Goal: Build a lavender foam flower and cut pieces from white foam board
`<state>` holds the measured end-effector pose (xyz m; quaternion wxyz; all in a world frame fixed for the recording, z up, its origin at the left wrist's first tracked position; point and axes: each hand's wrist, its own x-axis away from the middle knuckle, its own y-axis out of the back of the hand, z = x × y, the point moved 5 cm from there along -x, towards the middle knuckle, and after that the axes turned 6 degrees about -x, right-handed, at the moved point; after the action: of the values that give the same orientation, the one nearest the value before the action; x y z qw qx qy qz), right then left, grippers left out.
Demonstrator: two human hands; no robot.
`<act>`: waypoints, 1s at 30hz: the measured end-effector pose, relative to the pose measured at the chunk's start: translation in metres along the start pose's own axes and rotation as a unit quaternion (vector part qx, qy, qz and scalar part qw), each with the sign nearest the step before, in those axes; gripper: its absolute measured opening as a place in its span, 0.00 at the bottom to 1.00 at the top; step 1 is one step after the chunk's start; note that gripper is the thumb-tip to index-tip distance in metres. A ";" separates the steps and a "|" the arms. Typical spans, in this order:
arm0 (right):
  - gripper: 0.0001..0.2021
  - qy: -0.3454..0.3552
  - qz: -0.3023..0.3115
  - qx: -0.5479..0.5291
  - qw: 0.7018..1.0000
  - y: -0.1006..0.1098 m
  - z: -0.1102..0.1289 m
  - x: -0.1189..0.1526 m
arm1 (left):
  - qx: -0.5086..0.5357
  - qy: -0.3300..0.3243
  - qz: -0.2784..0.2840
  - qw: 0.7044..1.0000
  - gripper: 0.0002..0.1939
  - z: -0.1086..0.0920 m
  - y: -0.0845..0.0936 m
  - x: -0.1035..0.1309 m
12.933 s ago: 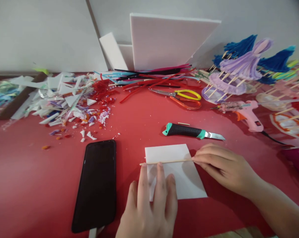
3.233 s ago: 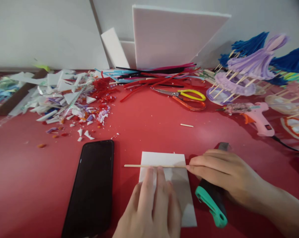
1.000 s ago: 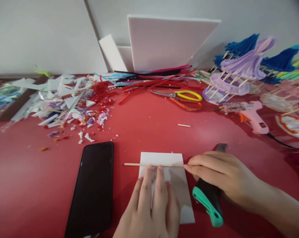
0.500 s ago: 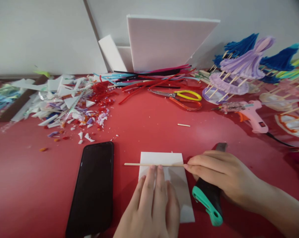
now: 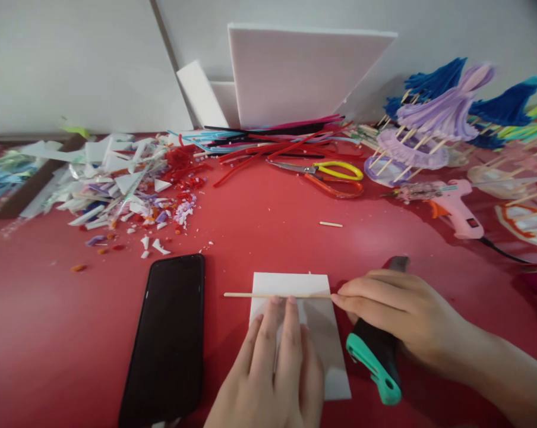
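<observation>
A thin wooden stick (image 5: 239, 295) lies crosswise over the upper part of a white foam board piece (image 5: 335, 362), its left end sticking out past the board. My left hand (image 5: 272, 368) rests flat on the board with fingers stretched, two fingertips touching the stick from below. At the stick's right end, my right hand (image 5: 397, 309) has its thumb and fingers closed on the tip. Beneath that hand lies a utility knife (image 5: 375, 368) with a black body and green end; whether the palm also grips it is hidden.
A black phone (image 5: 164, 339) lies left of the board. Foam scraps (image 5: 117, 172), pipe cleaners (image 5: 268, 142) and scissors (image 5: 326, 175) are farther back. To the right sit a pink glue gun (image 5: 455, 208), small stick-framed models (image 5: 429, 137) and a short stick piece (image 5: 331, 224).
Both hands, the stick and the board hold nearly the same places. The whole view has shifted very slightly.
</observation>
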<state>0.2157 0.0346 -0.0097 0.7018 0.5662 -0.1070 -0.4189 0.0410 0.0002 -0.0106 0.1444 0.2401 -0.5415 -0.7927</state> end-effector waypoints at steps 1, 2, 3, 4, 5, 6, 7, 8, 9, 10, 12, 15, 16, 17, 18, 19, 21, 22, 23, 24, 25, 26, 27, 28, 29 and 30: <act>0.14 0.001 -0.004 0.000 1.000 0.000 0.000 0.000 | 0.001 0.001 -0.001 1.000 0.18 0.000 0.000 0.000; 0.14 0.002 -0.007 0.000 1.000 0.000 0.000 0.000 | 0.002 0.001 -0.003 1.000 0.18 0.001 -0.001 -0.001; 0.14 0.003 -0.009 -0.001 1.000 0.000 0.000 0.000 | 0.003 0.001 -0.006 1.000 0.18 0.001 -0.001 -0.001; 0.14 0.003 -0.010 -0.001 1.000 0.000 0.000 0.000 | 0.003 0.001 -0.011 1.000 0.18 0.001 -0.001 -0.001; 0.15 0.002 -0.010 -0.001 1.000 0.000 0.000 0.000 | 0.004 0.000 -0.011 1.000 0.18 0.001 -0.002 -0.002; 0.15 0.002 -0.011 -0.001 1.000 0.000 0.000 0.000 | 0.004 -0.001 -0.009 1.000 0.18 0.001 -0.002 -0.002; 0.15 0.001 -0.010 -0.002 1.000 0.000 0.000 0.000 | 0.002 -0.002 -0.009 1.000 0.18 0.001 -0.003 -0.002; 0.15 0.001 -0.010 -0.002 1.000 0.000 0.000 0.000 | 0.000 -0.004 -0.011 1.000 0.18 0.000 -0.002 -0.001; 0.15 0.000 -0.010 -0.002 1.000 0.000 0.000 0.000 | -0.001 -0.004 -0.010 1.000 0.18 0.000 -0.002 -0.001; 0.15 0.000 -0.009 -0.002 1.000 0.000 0.000 0.000 | -0.003 -0.005 -0.007 1.000 0.19 0.000 -0.003 -0.001; 0.15 0.000 -0.004 -0.001 1.000 0.000 0.000 0.000 | -0.005 -0.006 -0.011 1.000 0.18 -0.001 -0.002 0.000; 0.16 0.004 -0.005 0.003 1.000 0.001 0.001 -0.001 | -0.003 -0.004 -0.013 1.000 0.18 0.000 0.000 -0.001; 0.16 0.004 -0.008 0.005 1.000 0.002 0.001 -0.001 | -0.003 -0.005 -0.015 1.000 0.18 0.000 0.000 -0.001; 0.16 0.005 -0.010 0.007 1.000 0.002 0.001 -0.001 | -0.002 -0.005 -0.014 1.000 0.18 0.000 0.000 -0.001; 0.16 0.005 -0.011 0.008 1.000 0.002 0.002 -0.001 | -0.001 -0.006 -0.012 1.000 0.18 0.000 0.000 -0.002; 0.16 0.004 -0.008 0.008 1.000 0.002 0.002 -0.002 | 0.000 -0.007 -0.012 1.000 0.18 0.000 0.000 -0.002; 0.16 0.003 -0.002 0.004 1.000 0.001 0.002 -0.002 | 0.003 -0.005 -0.013 1.000 0.18 0.000 0.001 -0.002; 0.16 0.002 -0.001 0.002 1.000 0.001 0.001 -0.002 | 0.005 -0.004 -0.014 1.000 0.18 0.000 0.001 -0.001; 0.16 0.002 0.000 0.000 1.000 0.001 0.001 -0.001 | 0.006 -0.004 -0.011 1.000 0.18 0.000 0.001 -0.001; 0.15 0.001 0.000 -0.001 1.000 0.001 0.001 -0.001 | 0.006 -0.005 -0.009 1.000 0.18 0.000 0.000 -0.001; 0.15 0.002 -0.001 0.000 1.000 0.001 0.001 -0.001 | 0.005 -0.006 -0.006 1.000 0.18 0.000 0.000 -0.001; 0.15 0.001 -0.001 0.003 1.000 0.001 0.001 -0.001 | 0.004 -0.006 -0.004 1.000 0.18 0.000 0.000 -0.001; 0.16 0.002 0.000 0.007 1.000 0.001 0.001 -0.001 | 0.003 -0.007 -0.004 1.000 0.18 0.000 0.000 -0.001; 0.16 0.002 0.001 0.011 1.000 0.001 0.002 -0.001 | 0.002 -0.006 -0.003 1.000 0.18 0.000 -0.001 -0.001; 0.16 0.003 0.001 0.015 1.000 0.001 0.002 -0.002 | 0.002 -0.005 -0.003 1.000 0.18 0.000 -0.001 -0.001; 0.16 0.004 0.000 0.018 1.000 0.001 0.002 -0.002 | 0.002 -0.005 -0.006 1.000 0.18 0.001 -0.001 -0.002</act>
<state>0.2138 0.0344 -0.0075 0.6918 0.5804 -0.1118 -0.4148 0.0420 0.0019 -0.0110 0.1363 0.2396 -0.5426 -0.7935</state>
